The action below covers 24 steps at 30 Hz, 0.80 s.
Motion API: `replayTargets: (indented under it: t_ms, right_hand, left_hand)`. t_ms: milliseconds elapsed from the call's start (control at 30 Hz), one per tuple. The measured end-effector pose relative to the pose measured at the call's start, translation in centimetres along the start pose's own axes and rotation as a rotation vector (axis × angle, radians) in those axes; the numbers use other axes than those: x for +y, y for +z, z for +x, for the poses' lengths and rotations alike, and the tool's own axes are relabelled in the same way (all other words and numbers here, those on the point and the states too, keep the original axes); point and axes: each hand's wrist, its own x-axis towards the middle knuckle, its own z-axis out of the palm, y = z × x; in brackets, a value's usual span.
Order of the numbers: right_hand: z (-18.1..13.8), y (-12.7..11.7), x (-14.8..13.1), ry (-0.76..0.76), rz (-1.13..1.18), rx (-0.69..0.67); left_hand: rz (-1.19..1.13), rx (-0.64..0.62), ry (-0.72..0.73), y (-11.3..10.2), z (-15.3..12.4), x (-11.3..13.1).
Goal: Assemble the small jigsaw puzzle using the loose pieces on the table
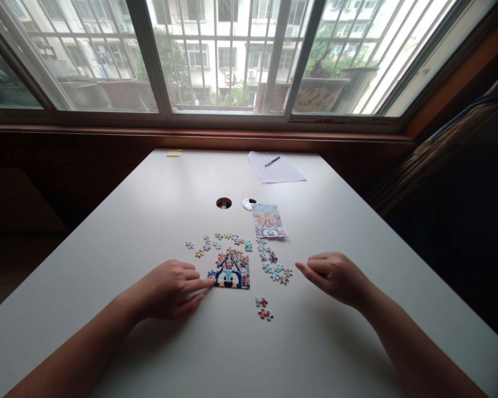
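Beside puzzle's (231, 271) left edge, left hand (172, 288).

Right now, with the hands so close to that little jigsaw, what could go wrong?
The left hand presses a fingertip on the edge of the half-built puzzle; a push might slide it or split joined pieces. The right hand hovers beside loose pieces, so a sweep could scatter them. Two pieces lie towards the near edge of the table, where a forearm might brush them. The open hole could swallow a flicked piece.
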Motion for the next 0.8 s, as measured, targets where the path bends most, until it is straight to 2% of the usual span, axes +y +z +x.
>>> replayTargets:
  t_ms: [233,433,800]
  right_hand:
    - [0.0,0.2,0.3,0.018,0.022,-0.011]
    - [-0.1,0.3,0.5,0.033,0.035,-0.001]
    - [-0.2,0.4,0.5,0.013,0.042,-0.017]
  left_hand:
    - [-0.012,0.023,0.013,-0.1,0.0,0.0]
    - [-0.064,0.169,-0.012,0.1,-0.4,-0.8]
    - [-0.053,0.335,-0.121,0.3,-1.5,-2.9]
